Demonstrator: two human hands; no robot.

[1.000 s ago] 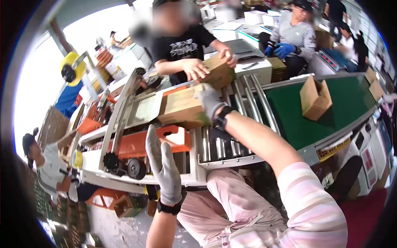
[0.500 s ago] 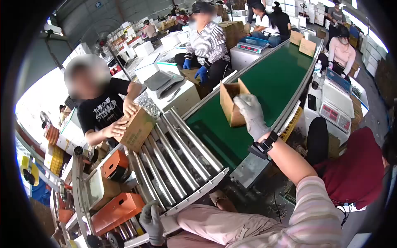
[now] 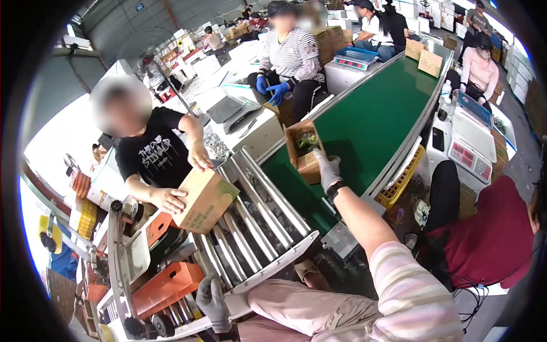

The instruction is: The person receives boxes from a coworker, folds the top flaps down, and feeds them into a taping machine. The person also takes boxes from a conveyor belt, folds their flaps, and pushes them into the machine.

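My right hand [image 3: 329, 171], in a grey glove, grips the near side of an open cardboard box [image 3: 308, 169]. Dark and green contents, too small to name, show inside it. The box is over the near end of the green conveyor belt [image 3: 370, 122], beside the metal rollers [image 3: 259, 208]. Low by the rollers' near edge, my left hand [image 3: 212, 305], also gloved, holds nothing, its fingers loosely apart. Across from me, a person in a black shirt has both hands on a closed cardboard box [image 3: 206, 200] on the rollers.
An orange-sided machine [image 3: 168, 289] stands at the rollers' left end. Two cardboard boxes [image 3: 429, 62] sit at the belt's far end. Seated people flank the belt, with scales [image 3: 470, 157] near them. A yellow crate [image 3: 401, 179] lies under the belt's right edge.
My right hand has brought the open box left and nearer the rollers, and its contents now show. The other person's closed box has moved right and towards me on the rollers.
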